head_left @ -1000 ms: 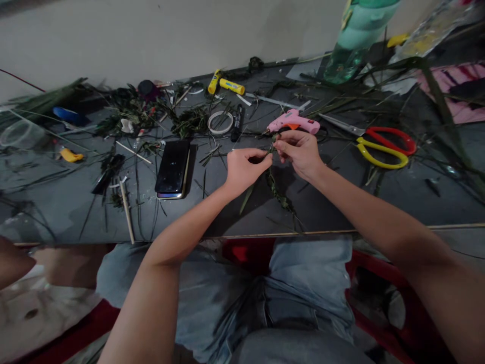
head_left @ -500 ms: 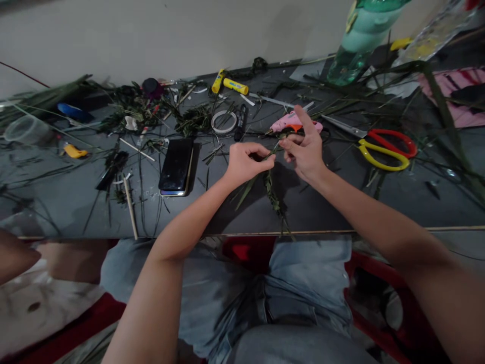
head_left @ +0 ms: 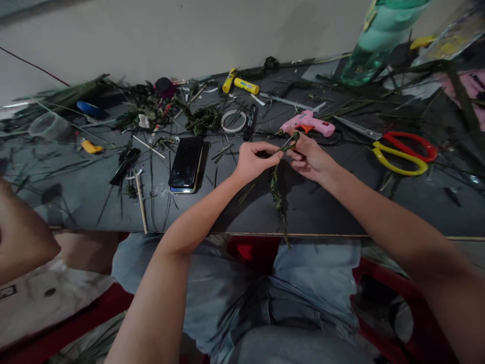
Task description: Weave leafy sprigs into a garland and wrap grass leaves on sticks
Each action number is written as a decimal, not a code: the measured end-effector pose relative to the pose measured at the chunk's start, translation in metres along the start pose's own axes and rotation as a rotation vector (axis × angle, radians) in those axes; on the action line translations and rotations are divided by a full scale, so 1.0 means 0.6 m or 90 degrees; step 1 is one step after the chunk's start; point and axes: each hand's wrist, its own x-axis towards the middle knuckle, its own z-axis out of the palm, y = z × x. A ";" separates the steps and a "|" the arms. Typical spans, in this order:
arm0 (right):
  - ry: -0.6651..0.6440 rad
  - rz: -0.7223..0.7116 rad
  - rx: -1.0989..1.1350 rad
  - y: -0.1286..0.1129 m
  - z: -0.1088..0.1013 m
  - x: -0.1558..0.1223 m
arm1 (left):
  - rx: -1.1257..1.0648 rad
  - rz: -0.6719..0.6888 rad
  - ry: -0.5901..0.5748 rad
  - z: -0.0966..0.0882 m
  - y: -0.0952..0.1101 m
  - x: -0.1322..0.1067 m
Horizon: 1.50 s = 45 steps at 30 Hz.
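Observation:
My left hand [head_left: 256, 159] pinches a braided strand of dark green leaf strips [head_left: 278, 192], whose plaited tail hangs down toward the table's front edge. Close beside it, my right hand [head_left: 307, 155] has thumb and fingertips closed on the upper end of the same strips. Which single strip each finger presses is too small to make out. Just behind my right hand lies a pink glue gun [head_left: 307, 123] with an orange trigger. Scissors [head_left: 403, 151] with one red and one yellow handle rest to its right.
Left of my hands are a phone [head_left: 185, 164], a roll of tape [head_left: 233, 122] and a black marker [head_left: 249, 123]. Yellow glue sticks [head_left: 246, 86] and a green bottle [head_left: 373, 48] stand or lie farther back. Leaf scraps litter the table [head_left: 227, 212]. Another person's arm [head_left: 25, 237] is at left.
My right index finger, raised before, has come down to the leaf strips. The view has shifted so that the table things sit farther right. At left, the other person's arm shows more.

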 end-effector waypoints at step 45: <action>0.069 -0.276 -0.434 -0.012 0.000 -0.013 | -0.002 -0.047 0.147 0.026 -0.008 -0.005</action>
